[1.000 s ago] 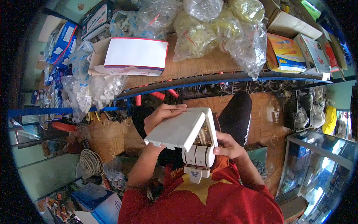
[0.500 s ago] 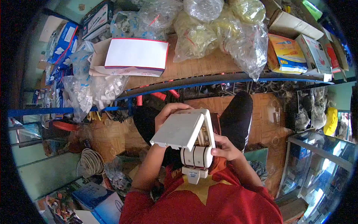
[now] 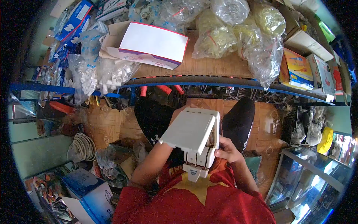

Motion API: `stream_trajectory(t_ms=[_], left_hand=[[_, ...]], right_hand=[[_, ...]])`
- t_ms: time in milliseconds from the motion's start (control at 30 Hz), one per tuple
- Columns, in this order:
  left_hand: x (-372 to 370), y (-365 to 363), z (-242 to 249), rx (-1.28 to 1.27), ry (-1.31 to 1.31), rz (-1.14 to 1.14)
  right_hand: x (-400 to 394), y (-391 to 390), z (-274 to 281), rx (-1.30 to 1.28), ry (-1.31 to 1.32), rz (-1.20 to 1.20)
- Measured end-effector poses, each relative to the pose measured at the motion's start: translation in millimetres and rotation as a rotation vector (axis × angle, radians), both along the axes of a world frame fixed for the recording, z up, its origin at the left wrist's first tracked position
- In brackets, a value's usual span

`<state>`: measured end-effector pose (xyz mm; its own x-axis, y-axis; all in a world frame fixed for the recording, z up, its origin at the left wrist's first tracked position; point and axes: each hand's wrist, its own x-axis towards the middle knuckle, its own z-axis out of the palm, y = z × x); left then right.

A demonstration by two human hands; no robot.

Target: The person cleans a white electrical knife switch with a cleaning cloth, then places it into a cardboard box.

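A white plastic device (image 3: pixel 192 130) with a wide flap tilted open is held above my lap. Its rounded lower part has dark bands, and a small labelled tab hangs below. My left hand (image 3: pixel 178 113) is behind the flap at the far side, with most of its fingers hidden by it. At the right edge, my right hand (image 3: pixel 228 150) grips the device, thumb on the rounded part and fingers curled behind.
Ahead is a blue-edged shelf (image 3: pixel 156 71) with a white-topped box (image 3: pixel 153 43), clear bags (image 3: pixel 214 35) and a yellow box (image 3: pixel 296 69). A glass case (image 3: pixel 309 175) stands right; coiled cable (image 3: pixel 82 147) and a blue-white box (image 3: pixel 87 190) lie left.
The view has shifted and turned slightly. The device sits a little farther right in view, and my left hand's fingers show less behind the flap.
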<state>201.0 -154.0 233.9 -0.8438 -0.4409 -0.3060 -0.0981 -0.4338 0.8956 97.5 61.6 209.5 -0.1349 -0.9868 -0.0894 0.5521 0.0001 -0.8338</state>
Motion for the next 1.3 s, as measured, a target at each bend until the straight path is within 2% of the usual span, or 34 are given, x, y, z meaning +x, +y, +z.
stream_trajectory(t_ms=[67, 133, 167, 300, 400, 467, 500, 533, 633, 700, 767, 867, 900, 1000, 1033, 1100, 1133, 1233, 1300], left_hand=[[-2, 5, 8, -0.275, -0.108, 0.058], [-6, 10, 23, -0.659, -0.235, 0.099], [0, 7, 10, -0.856, -0.204, 0.071], [-3, 7, 17, -0.877, -0.013, 0.026], [-3, 18, 24, -0.486, 0.071, 0.124], [0, 17, 24, -0.352, 0.039, 0.116], [-1, 20, 28, -0.262, 0.021, 0.143], [-2, 21, 35, -0.174, 0.004, 0.168], [-2, 17, 50, -0.399, 0.054, 0.094], [-2, 21, 58, -0.509, -0.029, 0.043], [-3, 24, 57, -0.664, -0.103, 0.013], [1, 27, 56, -0.763, -0.104, 0.073], [3, 28, 57, -0.703, -0.13, 0.044], [1, 33, 62, -0.791, -0.12, 0.029], [2, 31, 60, -0.751, -0.114, -0.004], [4, 29, 61, -0.742, -0.121, -0.009], [4, 30, 61, -0.734, -0.122, -0.014], [5, 30, 63, -0.622, -0.176, -0.01], [3, 28, 65, -0.682, -0.12, -0.006]], right_hand=[[1, -7, 5, -0.001, -0.038, -0.031], [2, -10, -1, 0.005, -0.023, -0.043], [1, -12, -1, -0.002, -0.003, -0.038], [-6, -10, 5, 0.012, 0.021, -0.008], [-14, -4, 10, 0.064, 0.141, 0.005], [-20, -1, 22, 0.121, 0.254, 0.02], [-22, 0, 33, 0.176, 0.347, -0.123], [-26, 5, 35, 0.33, 0.256, -0.183], [-45, 10, 50, 0.32, 0.21, -0.235], [-41, -1, 53, 0.201, 0.353, -0.16], [-37, -17, 78, 0.259, 0.303, -0.016], [-39, -16, 69, 0.12, 0.023, 0.012], [-39, -15, 71, 0.074, -0.101, 0.049], [-34, -13, 65, 0.154, 0.092, 0.043], [-33, -15, 72, 0.134, 0.03, 0.07], [-29, -17, 81, 0.195, 0.154, 0.027], [-28, -16, 87, 0.229, 0.216, 0.003], [-38, -10, 109, 0.485, 0.366, 0.156], [-34, -7, 106, 0.507, 0.258, 0.14]])
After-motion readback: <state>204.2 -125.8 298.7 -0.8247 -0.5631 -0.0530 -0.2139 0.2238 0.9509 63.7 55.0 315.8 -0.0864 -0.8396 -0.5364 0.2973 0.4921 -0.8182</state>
